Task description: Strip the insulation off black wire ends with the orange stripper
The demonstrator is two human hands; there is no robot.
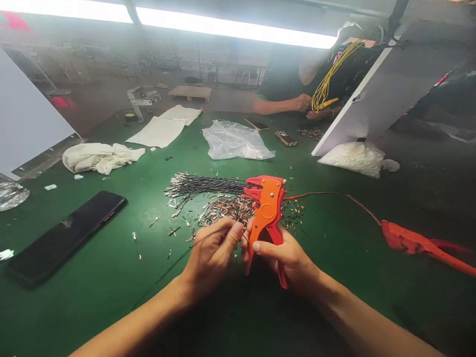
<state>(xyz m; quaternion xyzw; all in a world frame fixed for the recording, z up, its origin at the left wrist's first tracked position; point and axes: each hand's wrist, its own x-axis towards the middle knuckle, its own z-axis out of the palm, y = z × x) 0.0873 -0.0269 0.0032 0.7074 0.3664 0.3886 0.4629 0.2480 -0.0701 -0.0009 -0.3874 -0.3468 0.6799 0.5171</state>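
My right hand (293, 258) is wrapped round the handles of an orange and red wire stripper (268, 203), whose jaws point up and away from me. Close on its left, my left hand (213, 253) pinches a thin black wire (163, 275) that trails toward the lower left. The wire's end near the stripper is mostly hidden by my fingers. Behind the tool lies a bundle of black wires (211, 184) with metal terminals at the left end. A heap of short wire offcuts (230, 208) with copper and terminal bits spreads beneath the jaws.
A black phone (67, 238) lies left, a second orange tool (416, 240) right. Behind are a white cloth (100, 157), paper (159, 130), a clear plastic bag (236, 141) and a filled bag (357, 157) by a white panel (357, 94). Across the table a person handles yellow wires (329, 79).
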